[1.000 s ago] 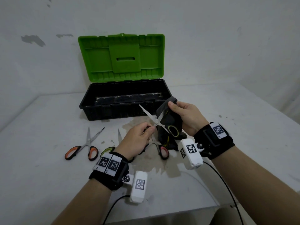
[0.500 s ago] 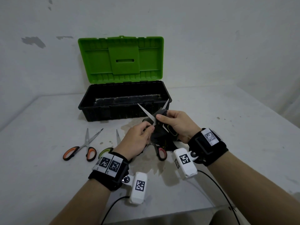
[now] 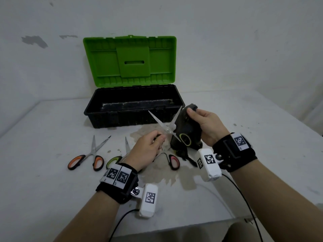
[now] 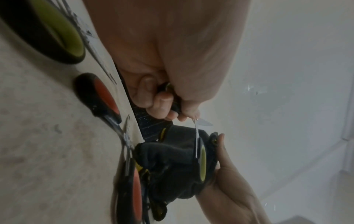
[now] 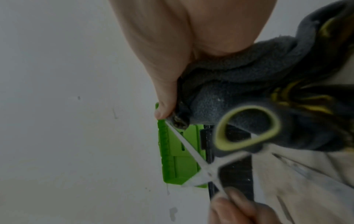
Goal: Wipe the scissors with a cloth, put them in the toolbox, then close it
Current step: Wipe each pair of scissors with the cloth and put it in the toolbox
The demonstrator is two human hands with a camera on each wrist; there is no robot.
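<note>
My left hand point(image 3: 160, 139) grips one black handle of the yellow-green scissors point(image 3: 164, 125) and holds them in the air in front of the toolbox. Their blades are spread in a V. My right hand point(image 3: 196, 119) grips a dark grey cloth point(image 3: 186, 127) that is wrapped over the right blade near its tip point(image 5: 173, 128). The free handle loop point(image 5: 247, 128) hangs in front of the cloth. In the left wrist view my fingers point(image 4: 162, 101) curl round the handle above the cloth point(image 4: 172, 159). The black toolbox point(image 3: 97, 117) stands open, its green lid point(image 3: 129, 60) upright.
Orange-handled scissors point(image 3: 87, 154) lie on the table at the left. Green-handled scissors point(image 3: 113, 159) and red-handled scissors point(image 3: 173, 161) lie partly under my left hand. A wet stain point(image 3: 157, 173) spreads below them. The table's front edge point(image 3: 174, 226) is close to my forearms.
My right hand has drawn the cloth from the scissors' pivot up and to the right along the blade. The left hand has kept its hold and hardly moved.
</note>
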